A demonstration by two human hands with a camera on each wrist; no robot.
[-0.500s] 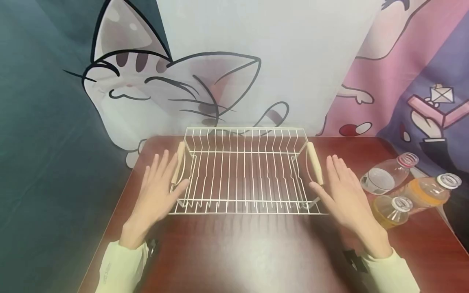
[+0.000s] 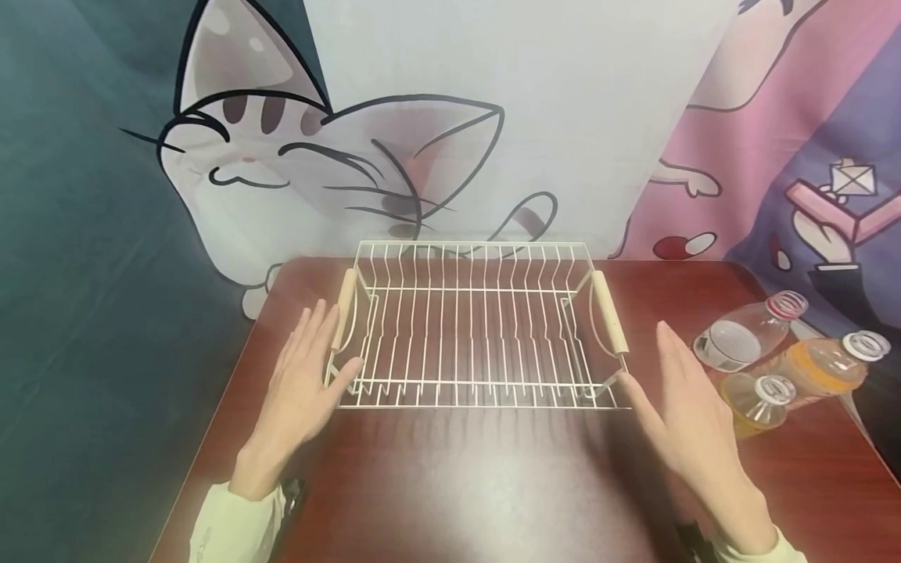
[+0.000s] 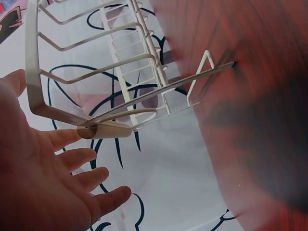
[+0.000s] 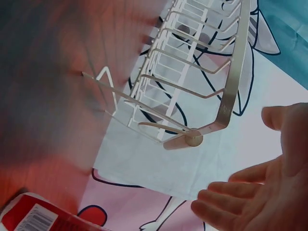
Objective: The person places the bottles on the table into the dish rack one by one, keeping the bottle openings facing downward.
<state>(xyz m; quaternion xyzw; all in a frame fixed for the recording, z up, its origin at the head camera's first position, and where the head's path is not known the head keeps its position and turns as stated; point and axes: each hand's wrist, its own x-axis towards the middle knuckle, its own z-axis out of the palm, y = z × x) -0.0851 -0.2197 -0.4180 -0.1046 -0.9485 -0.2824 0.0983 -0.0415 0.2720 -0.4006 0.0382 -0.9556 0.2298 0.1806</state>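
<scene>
A white wire dish rack (image 2: pixel 464 336) with wooden side handles stands at the back of the table. Beside its left handle (image 2: pixel 344 309) is my left hand (image 2: pixel 299 387), fingers stretched out; in the left wrist view the fingertips lie close to the handle (image 3: pixel 108 130), and whether they touch it I cannot tell. My right hand (image 2: pixel 693 422) is off the front right corner, fingers straight and thumb spread. A gap separates it from the right handle (image 4: pixel 180 140) in the right wrist view. Neither hand holds anything.
To the right of my right hand stand a clear bottle with a red neck (image 2: pixel 742 336), an orange drink bottle (image 2: pixel 820 367) and a smaller bottle of yellow liquid (image 2: pixel 756 403). Printed cloth (image 2: pixel 563 117) hangs behind the reddish-brown table (image 2: pixel 450 485).
My right hand has drawn back toward me and a little to the right, away from the rack. My left hand has shifted slightly nearer to me. The rack stays in place.
</scene>
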